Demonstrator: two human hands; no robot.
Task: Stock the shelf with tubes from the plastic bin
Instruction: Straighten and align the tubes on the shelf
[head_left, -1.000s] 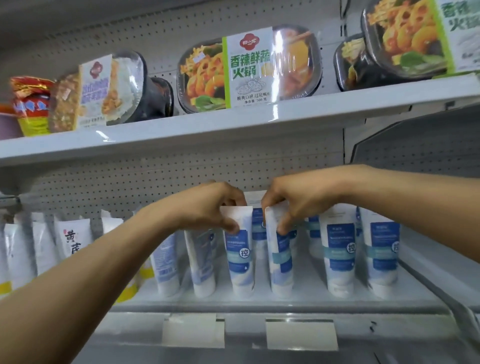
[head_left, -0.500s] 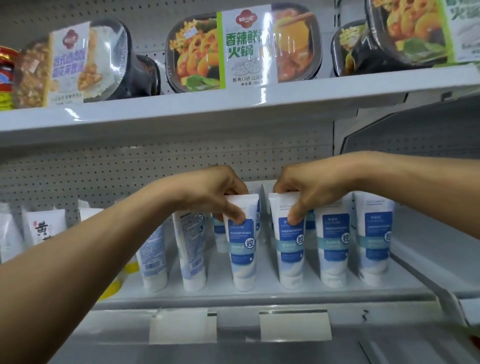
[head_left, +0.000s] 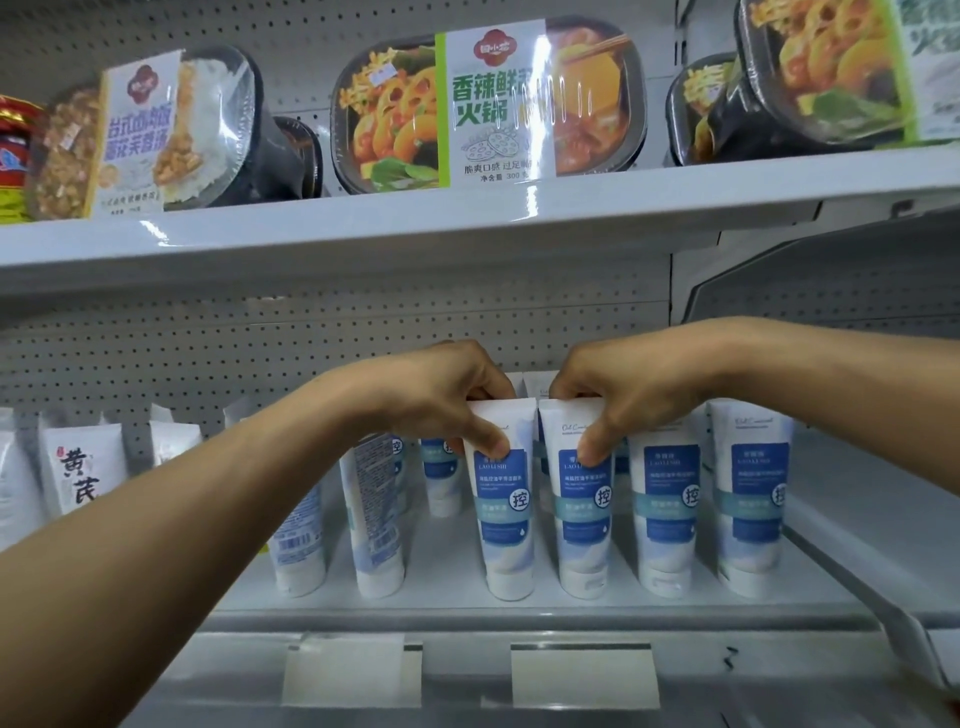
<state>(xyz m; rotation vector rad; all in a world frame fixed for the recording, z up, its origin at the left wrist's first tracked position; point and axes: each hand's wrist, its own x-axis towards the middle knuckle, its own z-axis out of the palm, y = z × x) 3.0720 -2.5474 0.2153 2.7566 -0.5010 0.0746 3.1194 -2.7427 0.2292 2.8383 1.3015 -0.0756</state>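
**Two tubes pinched at the top seam, both standing cap-down on the shelf**

Head view: the left hand (head_left: 441, 400) pinches the flat top seam of the left tube (head_left: 506, 519). Its thumb lies in front on the label and the other fingers go behind. The right hand (head_left: 623, 400) holds the right tube (head_left: 584, 519) in the same manner. Each grip is closed on its own tube and on nothing else.

The relation that matters here is that each tube is directly below its grip. The long axis is vertical, the cap points down to the shelf (head_left: 311, 605), the crimped end points up, and the blue label faces the aisle. The caps seem to rest on the shelf board near its front edge. The two tubes stand just beside each other, almost touching at the top.

They are in one row with the two standing tubes (head_left: 667, 519) at the right. The turned tubes (head_left: 376, 519) at the left show their back print. I judge that a straight release upward would leave both tubes upright, while a sideways pull at the seam could tip them. The plastic bin is not in view.
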